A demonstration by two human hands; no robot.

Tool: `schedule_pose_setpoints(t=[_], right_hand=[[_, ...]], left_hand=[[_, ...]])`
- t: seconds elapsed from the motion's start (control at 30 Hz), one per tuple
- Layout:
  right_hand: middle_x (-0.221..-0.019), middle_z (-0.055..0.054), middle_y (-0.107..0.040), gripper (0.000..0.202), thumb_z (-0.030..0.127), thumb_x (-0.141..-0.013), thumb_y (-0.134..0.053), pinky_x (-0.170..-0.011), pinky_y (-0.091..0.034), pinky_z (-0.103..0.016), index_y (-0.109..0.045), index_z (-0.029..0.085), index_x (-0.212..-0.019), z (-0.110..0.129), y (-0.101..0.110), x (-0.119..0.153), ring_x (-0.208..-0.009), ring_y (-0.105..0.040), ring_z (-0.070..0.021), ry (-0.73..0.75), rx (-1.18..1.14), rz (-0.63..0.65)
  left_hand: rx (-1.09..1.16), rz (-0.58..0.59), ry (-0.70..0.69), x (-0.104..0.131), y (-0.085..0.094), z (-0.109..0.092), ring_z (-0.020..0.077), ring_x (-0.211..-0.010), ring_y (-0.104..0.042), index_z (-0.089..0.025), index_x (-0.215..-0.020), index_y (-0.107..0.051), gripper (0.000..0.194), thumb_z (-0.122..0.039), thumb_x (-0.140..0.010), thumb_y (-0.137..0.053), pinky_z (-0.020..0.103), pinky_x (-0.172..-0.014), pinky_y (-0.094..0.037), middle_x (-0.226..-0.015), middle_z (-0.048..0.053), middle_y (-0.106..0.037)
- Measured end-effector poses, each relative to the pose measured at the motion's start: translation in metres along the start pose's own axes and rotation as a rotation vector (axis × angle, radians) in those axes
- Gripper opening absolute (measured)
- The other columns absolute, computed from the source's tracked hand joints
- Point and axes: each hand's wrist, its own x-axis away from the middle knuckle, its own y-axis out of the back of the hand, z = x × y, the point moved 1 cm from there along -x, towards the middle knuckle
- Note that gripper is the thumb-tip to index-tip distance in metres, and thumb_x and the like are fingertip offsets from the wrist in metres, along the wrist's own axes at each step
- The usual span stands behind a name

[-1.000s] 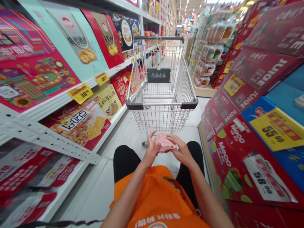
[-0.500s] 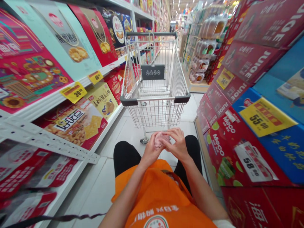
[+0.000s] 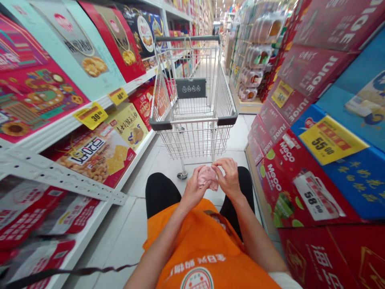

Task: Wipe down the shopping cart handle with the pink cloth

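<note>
A crumpled pink cloth [image 3: 207, 177] is bunched up between my hands, above my lap. My left hand [image 3: 194, 188] is closed around its left side, thumb across the lower front. On the other side, my right hand [image 3: 229, 176] pinches the cloth's upper right edge between thumb and fingertips. Just beyond my hands stands a metal shopping cart [image 3: 194, 138] with dark corner bumpers, its basket holding nothing that I can see. Below my hands are my orange apron [image 3: 189, 241] and my black-clad knees.
Shelves on the left hold boxed snacks [image 3: 96, 150] with yellow price tags [image 3: 92, 115]. Stacked red drink cartons [image 3: 288, 172] and a blue carton [image 3: 357, 172] rise close on the right. A dark strap [image 3: 81, 271] crosses the lower left. White floor tiles [image 3: 132, 216] run between.
My right hand has drawn slightly right, off the top of the cloth to its edge, and more of the cloth now shows. The view has shifted slightly.
</note>
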Motion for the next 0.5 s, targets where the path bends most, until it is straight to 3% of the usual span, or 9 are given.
schedule_pose_setpoints(t=[0.13, 0.3, 0.5], right_hand=[[-0.099, -0.001, -0.073, 0.015, 0.035, -0.098, -0.056, -0.096, -0.038, -0.038, -0.068, 0.027, -0.099, -0.001, 0.005, 0.003, -0.099, -0.062, -0.0189, 0.108, 0.011, 0.176], [-0.093, 0.000, -0.074, 0.016, 0.031, -0.098, -0.054, -0.096, -0.037, -0.038, -0.068, 0.027, -0.092, 0.000, 0.008, 0.007, -0.094, -0.062, -0.0181, 0.146, 0.050, 0.201], [-0.090, -0.001, -0.073, 0.019, 0.033, -0.099, -0.053, -0.097, -0.037, -0.039, -0.067, 0.025, -0.088, -0.001, 0.012, 0.014, -0.091, -0.063, -0.0180, 0.151, 0.041, 0.175]], left_hand=[[0.008, 0.017, -0.017, 0.003, -0.002, -0.005, 0.0243, -0.107, -0.067, -0.021, -0.132, -0.051, 0.051, -0.037, -0.086, -0.067, 0.036, -0.096, -0.052, -0.124, 0.008, -0.067], [0.007, 0.024, -0.085, 0.006, -0.006, -0.009, 0.0252, -0.112, -0.066, -0.022, -0.136, -0.051, 0.052, -0.035, -0.088, -0.066, 0.037, -0.100, -0.051, -0.125, 0.009, -0.068], [-0.027, 0.008, -0.138, 0.010, -0.011, -0.008, 0.0257, -0.116, -0.065, -0.023, -0.123, -0.061, 0.039, -0.031, -0.086, -0.066, 0.040, -0.107, -0.047, -0.124, 0.008, -0.069]])
